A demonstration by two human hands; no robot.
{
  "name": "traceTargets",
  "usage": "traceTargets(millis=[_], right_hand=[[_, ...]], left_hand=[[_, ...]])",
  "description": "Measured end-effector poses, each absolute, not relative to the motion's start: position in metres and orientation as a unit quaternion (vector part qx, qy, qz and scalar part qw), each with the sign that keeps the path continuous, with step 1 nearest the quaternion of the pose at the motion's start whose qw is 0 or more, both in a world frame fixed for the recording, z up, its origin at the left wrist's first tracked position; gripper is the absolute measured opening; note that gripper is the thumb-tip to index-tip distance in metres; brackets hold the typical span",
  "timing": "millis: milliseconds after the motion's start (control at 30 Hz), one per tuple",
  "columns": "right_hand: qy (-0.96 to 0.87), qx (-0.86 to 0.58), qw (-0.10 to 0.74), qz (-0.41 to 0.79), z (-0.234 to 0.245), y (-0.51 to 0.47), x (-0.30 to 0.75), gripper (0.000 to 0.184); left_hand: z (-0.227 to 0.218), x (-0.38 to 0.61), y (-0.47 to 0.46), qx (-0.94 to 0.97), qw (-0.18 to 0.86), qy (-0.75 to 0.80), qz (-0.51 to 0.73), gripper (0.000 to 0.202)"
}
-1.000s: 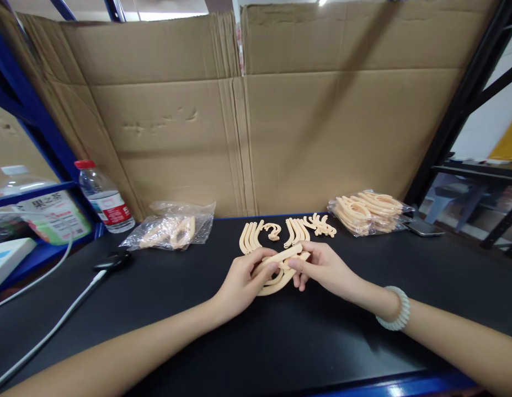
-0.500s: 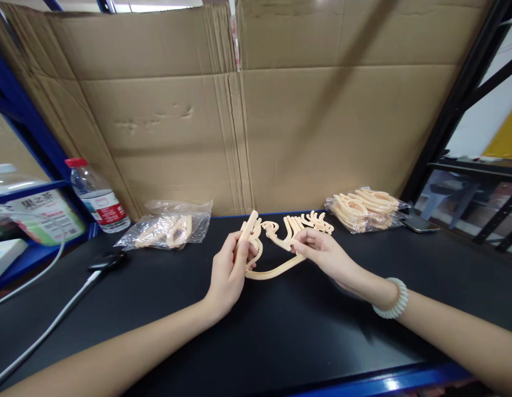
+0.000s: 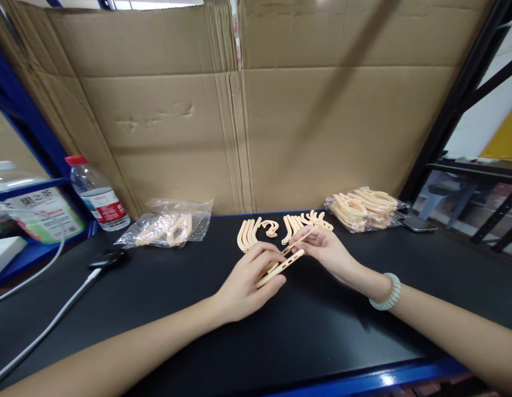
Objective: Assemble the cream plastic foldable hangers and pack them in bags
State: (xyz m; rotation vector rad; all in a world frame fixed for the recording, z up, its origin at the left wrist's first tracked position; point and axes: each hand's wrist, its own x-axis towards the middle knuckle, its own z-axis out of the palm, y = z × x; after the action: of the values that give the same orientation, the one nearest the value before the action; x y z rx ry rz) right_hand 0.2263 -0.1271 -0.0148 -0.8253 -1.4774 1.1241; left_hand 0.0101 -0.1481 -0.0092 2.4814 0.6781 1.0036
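Note:
My left hand [image 3: 248,286] is closed around a pale beige slotted bar [image 3: 288,263], tilted up to the right, with several small openings along its side. Other beige parts between the fingers are mostly hidden. Close to the bar's far end, my right hand [image 3: 324,249] pinches a slim beige strip [image 3: 302,239] that slants down toward the left hand. Whether strip and bar touch, I cannot tell. Behind the hands lie a row of curved beige pieces [image 3: 248,234], small hooked pieces [image 3: 271,228], a second row of curved pieces [image 3: 292,225] and short curled pieces [image 3: 318,220].
Clear bags of beige parts lie at back left [image 3: 177,229] and back right [image 3: 366,208]. A red-capped bottle [image 3: 101,198] stands left, near a black plug [image 3: 107,259] with a white cable [image 3: 44,333]. A phone [image 3: 419,223] lies at right. Cardboard [image 3: 322,121] walls the back.
My left hand has turned over and moved right, bringing the slotted bar in front of my right hand. The strip in the right hand now tilts upward to the right. The left row of pieces is uncovered.

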Motion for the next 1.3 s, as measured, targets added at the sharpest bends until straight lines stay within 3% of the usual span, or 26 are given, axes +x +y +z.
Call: traceTargets(millis=[200,467,733,1300], right_hand=[[-0.615,-0.303,0.522,0.508,-0.014,-0.133,0.223,0.019],[-0.691,-0.261,0.492,0.46,-0.019,-0.137,0.218,0.013],[-0.818,-0.259,0.459,0.232,-0.017,-0.14,0.223,0.014],[-0.894,-0.142,0.408,-0.12,-0.014,-0.151,0.224,0.027]], left_hand=[[-0.011,0.012,-0.141,0.812,0.364,0.341,0.303,0.043],[-0.015,0.018,-0.135,0.738,0.486,0.343,0.318,0.032],[-0.011,0.016,-0.141,0.798,0.387,0.359,0.29,0.03],[-0.004,0.013,-0.145,0.898,0.26,0.273,0.228,0.037]])
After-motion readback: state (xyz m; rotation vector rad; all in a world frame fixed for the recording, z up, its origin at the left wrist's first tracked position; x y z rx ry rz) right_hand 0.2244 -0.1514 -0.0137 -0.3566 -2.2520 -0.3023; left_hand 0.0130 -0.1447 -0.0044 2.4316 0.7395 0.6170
